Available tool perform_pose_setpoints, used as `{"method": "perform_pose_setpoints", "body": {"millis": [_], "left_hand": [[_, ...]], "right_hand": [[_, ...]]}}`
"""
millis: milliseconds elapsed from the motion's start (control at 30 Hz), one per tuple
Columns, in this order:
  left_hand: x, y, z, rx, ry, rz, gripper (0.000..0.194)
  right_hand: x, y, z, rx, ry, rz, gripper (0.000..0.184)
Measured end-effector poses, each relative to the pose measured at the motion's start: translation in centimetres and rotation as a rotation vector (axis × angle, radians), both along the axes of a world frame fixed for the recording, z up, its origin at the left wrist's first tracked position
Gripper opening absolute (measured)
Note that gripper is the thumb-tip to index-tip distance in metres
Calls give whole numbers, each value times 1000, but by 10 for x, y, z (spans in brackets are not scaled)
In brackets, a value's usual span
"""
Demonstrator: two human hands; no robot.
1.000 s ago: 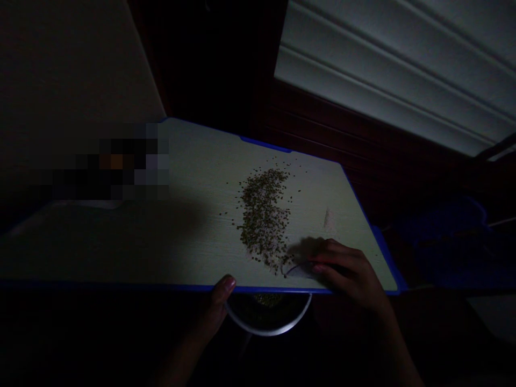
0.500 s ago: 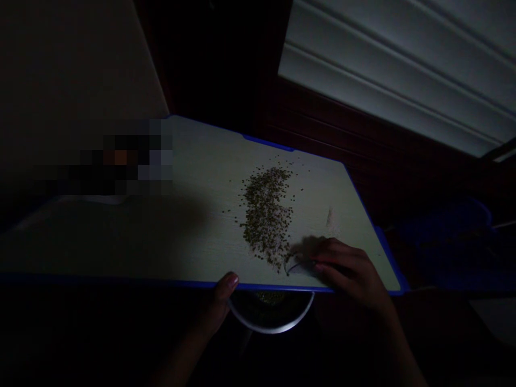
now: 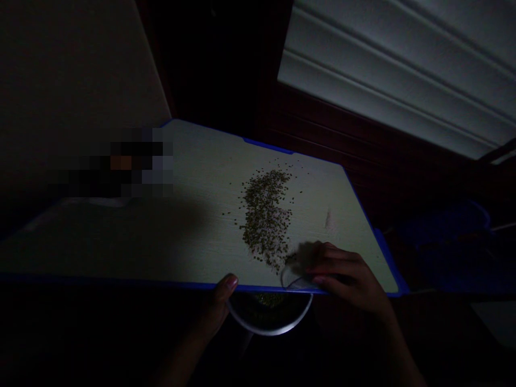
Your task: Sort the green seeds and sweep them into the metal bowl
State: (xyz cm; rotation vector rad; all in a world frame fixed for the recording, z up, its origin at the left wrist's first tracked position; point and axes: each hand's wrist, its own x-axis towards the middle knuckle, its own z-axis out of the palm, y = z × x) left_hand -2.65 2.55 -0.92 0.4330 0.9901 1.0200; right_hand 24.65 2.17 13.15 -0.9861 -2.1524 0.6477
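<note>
Small dark green grains or seeds (image 3: 266, 207) lie spread in a long patch on a pale table top (image 3: 201, 161) with blue edging. My right hand (image 3: 346, 274), fingers closed, pinches a thin, clear, curved piece (image 3: 292, 279) at the patch's near end, by the table edge; its kind is unclear. My left hand (image 3: 221, 295) is at the near edge, thumb over the blue edging. Its other fingers are hidden beside the rim of a metal bowl (image 3: 278, 330), which it appears to grip. The bowl sits below the edge, with similar grains inside.
A small pale powdery smear (image 3: 329, 219) marks the table top right of the grains. A blurred-out patch (image 3: 121, 164) covers the far left. Blue plastic items (image 3: 451, 226) stand in the dark at right, below a pale slatted panel (image 3: 395, 70).
My right hand has drawn the clear piece slightly nearer, to the table's near edge, and a few grains at the near end have shifted. My left hand stays in place.
</note>
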Motion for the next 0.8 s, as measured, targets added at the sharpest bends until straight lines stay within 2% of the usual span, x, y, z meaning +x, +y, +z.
{"method": "perform_pose_setpoints", "body": {"millis": [67, 200, 267, 333, 433, 700, 800], "left_hand": [[-1, 0, 0, -2, 1, -7, 52], [-3, 0, -3, 8, -10, -25, 51], [-4, -1, -5, 13, -8, -36, 49], [-4, -1, -6, 11, 12, -52, 47], [-4, -2, -6, 12, 37, -76, 45], [-1, -2, 0, 40, 27, -37, 47], [-1, -2, -1, 41, 33, -41, 45]], "right_hand": [[1, -1, -1, -21, 9, -56, 14], [5, -3, -6, -38, 22, -378, 13], [6, -2, -7, -32, 8, -491, 12], [6, -1, -8, -41, -10, -490, 12], [6, 0, -7, -54, -20, -400, 13], [9, -2, -9, -71, 13, -341, 16], [7, -2, -7, -83, 32, -277, 17]]}}
